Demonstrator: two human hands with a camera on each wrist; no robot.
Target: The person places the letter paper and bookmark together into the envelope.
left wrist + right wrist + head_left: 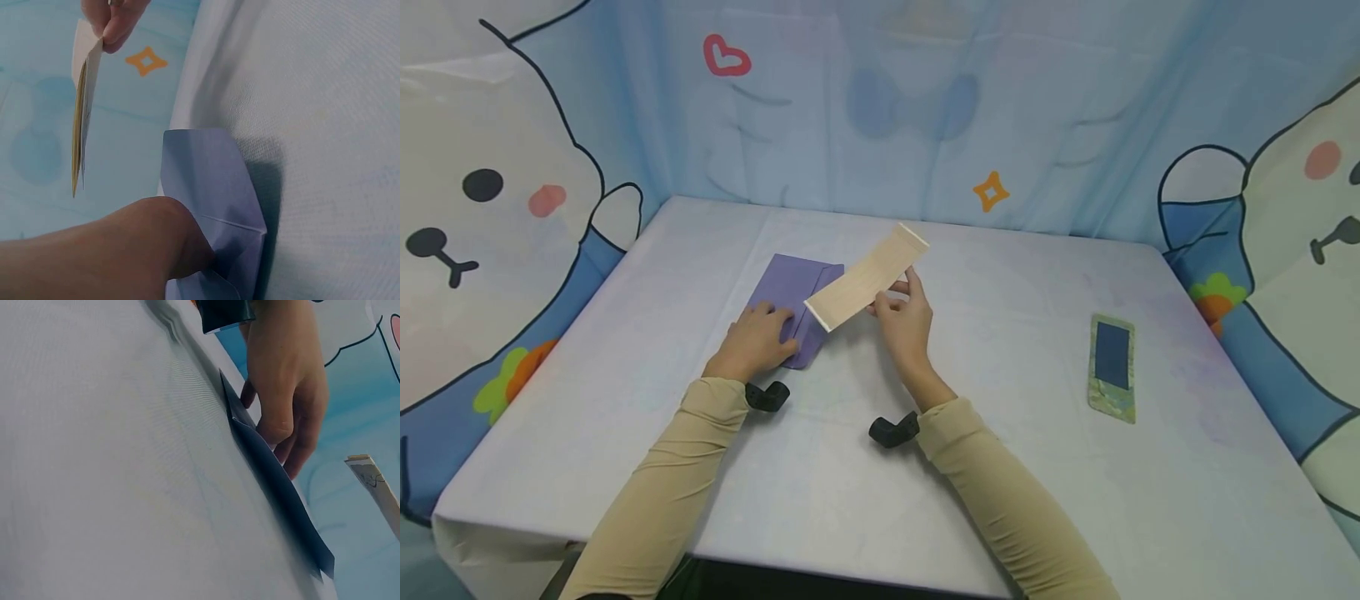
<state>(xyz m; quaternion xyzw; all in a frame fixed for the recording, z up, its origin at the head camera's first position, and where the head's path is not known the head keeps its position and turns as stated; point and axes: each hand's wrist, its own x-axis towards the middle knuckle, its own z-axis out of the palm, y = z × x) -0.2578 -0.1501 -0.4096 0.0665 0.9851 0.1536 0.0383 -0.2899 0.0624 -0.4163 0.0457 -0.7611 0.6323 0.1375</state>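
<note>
A purple envelope (784, 283) lies on the table, its flap crease towards the right. On it rests my left hand (752, 340), fingers slightly bent. In the left wrist view, the thumb reaches to the fold of the envelope (209, 178); its tip is hidden. My right hand (906, 325) pinches the edge of a long beige strip (867, 279), which is tilted above the table just right of the envelope. Seen from the left wrist, the strip (80, 119) has several thin layers, slightly fanned apart. Its end (369, 472) bears a dark drawn mark.
A green-patterned card or packet (1112, 396) with a dark blue panel lies at the right of the white-covered table (1000, 375). Behind the table hangs a light blue curtain (820, 125) with cartoon figures. Both wrists carry black devices (895, 430).
</note>
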